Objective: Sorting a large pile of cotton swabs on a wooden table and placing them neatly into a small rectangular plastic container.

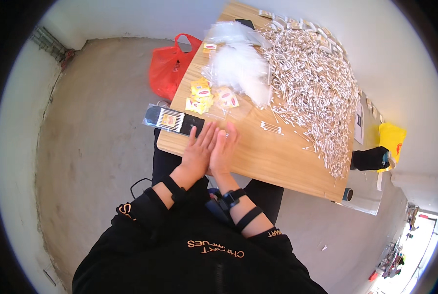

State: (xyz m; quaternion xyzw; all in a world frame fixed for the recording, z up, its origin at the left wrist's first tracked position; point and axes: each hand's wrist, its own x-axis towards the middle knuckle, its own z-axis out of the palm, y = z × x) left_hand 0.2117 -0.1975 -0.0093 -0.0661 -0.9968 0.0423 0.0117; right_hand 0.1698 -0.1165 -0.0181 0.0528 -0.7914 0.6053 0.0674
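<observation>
1. Left hand (198, 153) and right hand (223, 151): both lie flat, fingers outstretched, grip open and empty, side by side at the near edge of the light wooden desk (258, 161).
2. Flat black packet with a yellow label in clear wrap (172, 119): just beyond the left fingertips, at the desk's corner.
3. Small bundle of white cotton swabs (271, 128): lies apart to the right, before the large heap of loose cotton swabs (312, 88).
4. Judgement: a pause between handling steps; reaching either item calls for closing the fingers round it.
</observation>
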